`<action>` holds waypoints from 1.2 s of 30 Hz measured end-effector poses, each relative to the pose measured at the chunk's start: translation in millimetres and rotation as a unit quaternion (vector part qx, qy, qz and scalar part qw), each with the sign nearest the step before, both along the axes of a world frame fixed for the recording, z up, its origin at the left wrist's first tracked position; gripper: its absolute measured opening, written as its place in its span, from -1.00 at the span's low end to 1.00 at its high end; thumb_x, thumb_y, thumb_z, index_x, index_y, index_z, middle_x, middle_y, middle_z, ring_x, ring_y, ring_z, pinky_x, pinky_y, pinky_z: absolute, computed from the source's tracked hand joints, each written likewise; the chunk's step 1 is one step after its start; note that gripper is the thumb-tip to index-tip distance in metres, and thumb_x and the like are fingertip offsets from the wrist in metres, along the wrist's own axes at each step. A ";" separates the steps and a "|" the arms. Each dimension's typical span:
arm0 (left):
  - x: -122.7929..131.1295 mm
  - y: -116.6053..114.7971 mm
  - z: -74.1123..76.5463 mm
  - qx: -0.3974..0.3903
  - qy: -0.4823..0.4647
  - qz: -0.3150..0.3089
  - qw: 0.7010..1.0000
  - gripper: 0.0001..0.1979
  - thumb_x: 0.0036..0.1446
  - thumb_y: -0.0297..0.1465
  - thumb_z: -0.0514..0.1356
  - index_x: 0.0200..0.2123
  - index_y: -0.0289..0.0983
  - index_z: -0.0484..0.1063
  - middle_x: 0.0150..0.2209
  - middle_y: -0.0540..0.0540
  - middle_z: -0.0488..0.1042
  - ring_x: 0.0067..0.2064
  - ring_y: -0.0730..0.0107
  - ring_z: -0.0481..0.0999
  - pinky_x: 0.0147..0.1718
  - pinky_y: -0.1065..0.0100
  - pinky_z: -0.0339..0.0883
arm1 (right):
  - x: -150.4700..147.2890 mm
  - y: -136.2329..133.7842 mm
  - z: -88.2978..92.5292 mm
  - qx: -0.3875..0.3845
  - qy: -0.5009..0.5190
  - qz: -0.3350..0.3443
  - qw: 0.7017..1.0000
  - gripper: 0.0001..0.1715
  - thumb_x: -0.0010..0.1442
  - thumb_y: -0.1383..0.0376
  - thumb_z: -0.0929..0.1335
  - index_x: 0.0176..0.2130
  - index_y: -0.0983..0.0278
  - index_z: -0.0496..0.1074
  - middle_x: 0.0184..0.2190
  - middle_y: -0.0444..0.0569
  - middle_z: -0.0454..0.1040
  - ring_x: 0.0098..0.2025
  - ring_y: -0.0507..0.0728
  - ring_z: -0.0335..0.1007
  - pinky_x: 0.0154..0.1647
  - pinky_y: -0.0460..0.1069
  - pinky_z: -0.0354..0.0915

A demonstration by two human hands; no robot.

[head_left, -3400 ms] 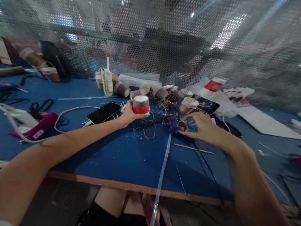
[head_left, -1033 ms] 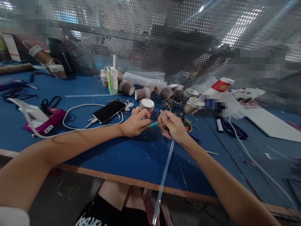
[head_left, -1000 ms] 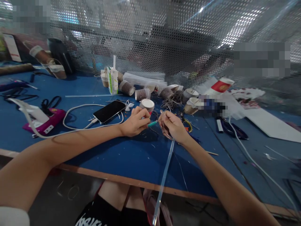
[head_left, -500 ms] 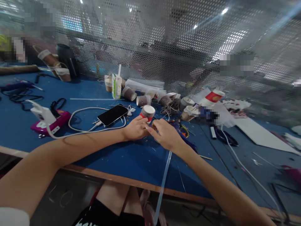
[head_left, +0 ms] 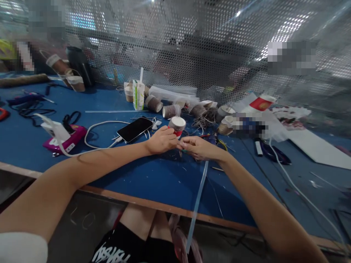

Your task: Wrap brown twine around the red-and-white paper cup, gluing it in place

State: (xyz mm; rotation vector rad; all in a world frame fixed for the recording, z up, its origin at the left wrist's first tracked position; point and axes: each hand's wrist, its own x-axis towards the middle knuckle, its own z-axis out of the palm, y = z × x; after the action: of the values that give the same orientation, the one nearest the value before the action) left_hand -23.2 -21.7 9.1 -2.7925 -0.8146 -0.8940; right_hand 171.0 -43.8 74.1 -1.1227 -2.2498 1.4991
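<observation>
My left hand (head_left: 161, 141) is wrapped around a small red paper cup (head_left: 177, 126), whose pale round end faces up. A grey-brown band circles the cup just below that end. Close against it, my right hand (head_left: 199, 147) has thumb and fingers pinched together at the cup's lower side. Whatever lies in that pinch is too small to make out. Below my right wrist a long translucent strip (head_left: 197, 208), like a glue stick, sticks out over the table edge. Left of the cup lies a black-screened phone (head_left: 135, 129) with a white cable.
A magenta power strip (head_left: 76, 137) with a white charger sits at the left. Behind the cup stand a drink carton (head_left: 138, 95) and several wrapped cups (head_left: 171, 111). Tangled twine (head_left: 207, 122) lies nearby. A white board (head_left: 320, 148) is at the right, before a perforated metal screen (head_left: 175, 47).
My right hand has turned lower and flatter, its fingers now pinching beside the cup. My left hand still grips the cup. The whole view has shifted slightly.
</observation>
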 end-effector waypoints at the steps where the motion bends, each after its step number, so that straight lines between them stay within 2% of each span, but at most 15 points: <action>1: -0.8 0.0 0.4 0.001 0.000 -0.002 1.000 -0.61 0.38 -0.24 -0.05 -0.43 -0.20 0.42 -0.48 -0.05 0.42 -0.31 0.29 0.29 -0.25 0.23 0.11 | 0.2 -1.0 -1.0 0.018 0.017 -0.003 1.000 -0.36 0.04 -0.26 0.38 -0.45 0.25 0.30 -0.74 -0.37 0.04 -0.73 -0.12 -0.12 -0.72 -0.12 -0.16; 5: -4.0 -1.6 -0.5 -0.014 -0.007 -0.004 1.000 -0.57 0.38 -0.15 -0.06 -0.43 -0.21 0.40 -0.41 -0.09 0.46 -0.25 0.26 0.34 -0.19 0.20 0.18 | 2.4 0.7 -8.9 0.114 0.079 -0.039 0.990 -0.34 0.04 -0.24 0.40 -0.57 0.26 0.29 -0.75 -0.31 0.10 -0.71 -0.12 -0.06 -0.70 -0.11 -0.15; 8: -6.4 -2.9 -3.1 -0.043 -0.090 0.040 0.994 -0.60 0.20 0.03 0.15 -0.23 -0.20 0.43 -0.18 -0.18 0.49 -0.07 0.12 0.40 -0.01 0.07 0.23 | 6.3 5.1 -15.5 0.136 0.131 -0.103 0.977 -0.37 0.09 -0.25 0.36 -0.52 0.23 0.29 -0.79 -0.32 0.12 -0.77 -0.09 -0.03 -0.73 -0.10 -0.11; 10: -6.9 -1.4 -4.6 -0.057 -0.183 0.090 0.977 -0.37 -0.04 0.09 0.33 -0.04 -0.20 0.36 0.03 -0.26 0.40 0.12 -0.04 0.34 0.17 -0.04 0.14 | 8.7 7.3 -18.1 0.139 0.154 -0.134 0.969 -0.37 0.10 -0.26 0.35 -0.51 0.21 0.26 -0.77 -0.29 0.19 -0.78 -0.08 0.03 -0.75 -0.10 -0.08; 12: -6.1 3.8 -5.8 -0.070 -0.254 0.115 0.958 -0.12 -0.22 0.08 0.44 0.09 -0.22 0.23 0.18 -0.32 0.24 0.29 -0.16 0.19 0.31 -0.09 -0.01 | 10.4 8.5 -19.2 0.152 0.162 -0.151 0.963 -0.36 0.11 -0.26 0.34 -0.52 0.21 0.25 -0.74 -0.24 0.26 -0.76 -0.07 0.09 -0.75 -0.10 -0.04; 14: -4.2 13.2 -7.7 -0.086 -0.283 0.091 0.951 0.00 -0.27 0.03 0.48 0.16 -0.22 0.12 0.27 -0.35 0.10 0.38 -0.21 0.04 0.37 -0.12 -0.14 | 11.1 9.0 -19.2 0.183 0.165 -0.159 0.956 -0.37 0.14 -0.25 0.32 -0.52 0.21 0.26 -0.72 -0.22 0.28 -0.74 -0.06 0.12 -0.73 -0.09 0.00; 16: -2.2 25.4 -11.8 -0.109 -0.290 0.046 0.950 0.05 -0.27 -0.04 0.50 0.20 -0.24 0.06 0.31 -0.38 0.02 0.41 -0.25 -0.04 0.38 -0.16 -0.18 | 11.3 9.3 -19.2 0.212 0.158 -0.153 0.952 -0.38 0.18 -0.23 0.31 -0.52 0.22 0.28 -0.72 -0.22 0.27 -0.72 -0.06 0.13 -0.69 -0.08 0.03; 19: -0.7 42.9 -21.3 -0.158 -0.294 -0.001 0.943 0.11 -0.30 -0.20 0.53 0.24 -0.23 -0.02 0.28 -0.36 0.07 0.38 -0.24 0.06 0.35 -0.20 -0.07 | 10.7 10.1 -20.7 0.241 0.135 -0.138 0.951 -0.40 0.23 -0.18 0.29 -0.53 0.22 0.27 -0.73 -0.22 0.25 -0.70 -0.05 0.15 -0.62 -0.06 0.08; 21: -0.8 50.8 -27.5 -0.219 -0.320 -0.015 0.922 0.19 -0.31 -0.29 0.53 0.29 -0.18 -0.13 0.28 -0.37 0.06 0.29 -0.21 0.24 0.25 -0.22 0.15 | 9.9 10.9 -23.2 0.264 0.125 -0.137 0.947 -0.41 0.27 -0.15 0.28 -0.53 0.22 0.28 -0.70 -0.21 0.28 -0.67 -0.04 0.20 -0.57 -0.05 0.12; 23: -1.4 54.8 -31.5 -0.293 -0.347 -0.011 0.891 0.26 -0.31 -0.34 0.53 0.31 -0.12 -0.25 0.27 -0.37 0.06 0.10 -0.07 0.45 0.09 -0.20 0.35 | 8.7 11.4 -26.6 0.285 0.126 -0.146 0.939 -0.43 0.28 -0.13 0.28 -0.52 0.22 0.29 -0.66 -0.18 0.33 -0.61 -0.01 0.26 -0.51 -0.04 0.16; 25: -2.2 56.1 -33.1 -0.351 -0.364 -0.001 0.863 0.30 -0.32 -0.36 0.54 0.31 -0.06 -0.30 0.22 -0.32 0.10 -0.10 0.14 0.53 -0.06 -0.15 0.45 | 7.2 11.3 -30.3 0.301 0.131 -0.164 0.930 -0.44 0.28 -0.13 0.28 -0.51 0.22 0.30 -0.63 -0.16 0.35 -0.56 0.01 0.30 -0.46 -0.03 0.19; 27: -2.9 55.9 -33.0 -0.382 -0.374 0.000 0.845 0.30 -0.35 -0.38 0.54 0.30 -0.03 -0.29 0.13 -0.24 0.19 -0.21 0.27 0.52 -0.12 -0.10 0.47 | 5.7 10.6 -33.7 0.311 0.131 -0.182 0.924 -0.44 0.28 -0.12 0.28 -0.52 0.22 0.31 -0.62 -0.15 0.36 -0.54 0.02 0.30 -0.42 -0.01 0.21; 29: -3.7 55.1 -32.2 -0.403 -0.376 -0.010 0.834 0.29 -0.36 -0.42 0.53 0.28 -0.04 -0.28 0.01 -0.16 0.27 -0.23 0.29 0.51 -0.11 -0.09 0.46 | 4.5 10.1 -36.7 0.318 0.129 -0.192 0.920 -0.44 0.30 -0.11 0.26 -0.52 0.22 0.32 -0.62 -0.15 0.34 -0.55 0.02 0.28 -0.40 0.00 0.22; 32: -5.3 54.0 -30.5 -0.431 -0.370 -0.039 0.822 0.24 -0.36 -0.46 0.50 0.25 -0.08 -0.27 -0.08 -0.08 0.33 -0.19 0.23 0.52 -0.02 -0.11 0.41 | 4.0 11.1 -41.2 0.350 0.120 -0.199 0.907 -0.45 0.33 -0.07 0.25 -0.52 0.23 0.34 -0.57 -0.13 0.32 -0.50 0.03 0.27 -0.36 0.02 0.25; 36: -8.0 53.0 -28.0 -0.453 -0.360 -0.083 0.811 0.20 -0.33 -0.45 0.49 0.24 -0.11 -0.25 -0.09 -0.08 0.38 -0.07 0.13 0.54 0.10 -0.17 0.33 | 6.2 16.0 -48.5 0.428 0.091 -0.216 0.873 -0.53 0.32 -0.02 0.29 -0.47 0.21 0.45 -0.39 -0.03 0.31 -0.28 0.12 0.32 -0.23 0.08 0.32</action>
State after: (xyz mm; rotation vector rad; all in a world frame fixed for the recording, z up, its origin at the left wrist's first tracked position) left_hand -31.2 31.3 -18.9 -3.2839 -1.4022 -2.1712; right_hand 177.3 -27.7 25.5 -1.0107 -1.9728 0.3206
